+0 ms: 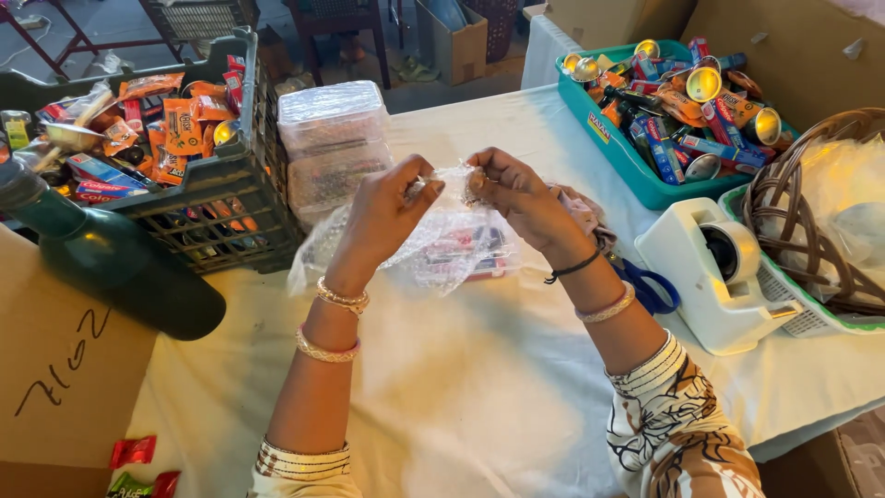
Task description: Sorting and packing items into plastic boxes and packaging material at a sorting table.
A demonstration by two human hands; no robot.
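My left hand (383,214) and my right hand (518,198) are raised over a white-clothed table (461,387), both pinching the top of a clear plastic bag (433,244). The fingertips nearly meet at the bag's gathered mouth. Small colourful packaged items lie inside the bag, which hangs down to the cloth. Bangles ring both wrists, and a black thread circles the right wrist.
A dark crate (217,198) of snack packets stands at the left, with a green bottle (101,263) lying in front of it. Stacked clear boxes (332,148) stand behind the bag. A teal tray (613,148), white tape dispenser (714,277), blue-handled scissors (650,286) and wicker basket (797,217) crowd the right.
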